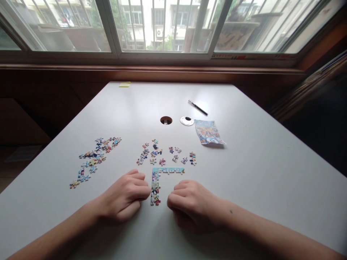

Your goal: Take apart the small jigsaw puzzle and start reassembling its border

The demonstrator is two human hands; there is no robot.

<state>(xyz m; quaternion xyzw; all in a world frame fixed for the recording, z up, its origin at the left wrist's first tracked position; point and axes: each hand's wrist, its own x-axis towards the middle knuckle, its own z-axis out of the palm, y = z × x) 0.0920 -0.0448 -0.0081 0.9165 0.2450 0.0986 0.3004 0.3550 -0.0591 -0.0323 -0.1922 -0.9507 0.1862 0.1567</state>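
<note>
Two strips of joined jigsaw pieces (pixel 155 186) form a corner on the white table, with a light blue strip along the top and a column down the left. My left hand (pixel 128 193) is closed, its knuckles right beside the column's left edge. To the right of the column, a gap away, my right hand (pixel 193 202) rests on the table as a fist. The fingertips of both hands are tucked under, so whatever they hold, if anything, is hidden. Several loose jigsaw pieces (pixel 154 152) lie just beyond the strips.
A larger scatter of jigsaw pieces (pixel 100 150) spreads at the left. Farther back are a creased picture sheet (pixel 208 133), a round cover (pixel 187 121), a cable hole (pixel 166 120) and a pen (pixel 198 107). A yellow note (pixel 124 84) sits by the far edge, below the window.
</note>
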